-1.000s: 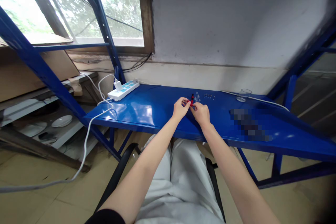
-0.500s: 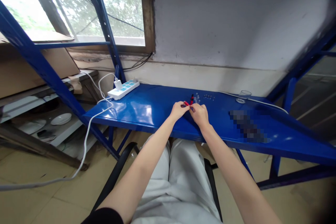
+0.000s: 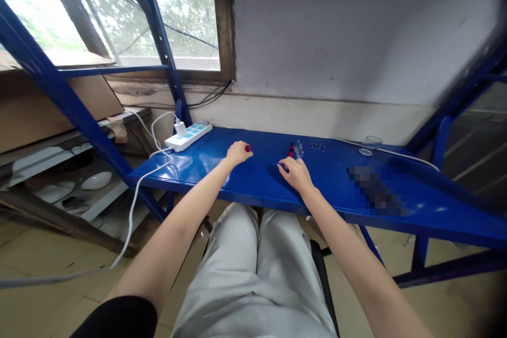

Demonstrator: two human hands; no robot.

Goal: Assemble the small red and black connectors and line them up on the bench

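My left hand rests low over the blue metal table, its fingertips closed on a small red piece. My right hand lies further right, with a small dark piece showing at its fingertips. Just beyond that hand stands a cluster of small clear and red parts. A row of tiny dark parts lies to its right. The exact shapes of these small pieces are too small to tell.
A white power strip with a plugged-in charger sits at the table's back left, its white cable trailing to the floor. A clear glass stands back right. A pixelated patch covers part of the table. Blue shelf uprights frame the table.
My hands have come apart. The left hand has moved left along the table with the red piece, while the right hand stays near the small parts.
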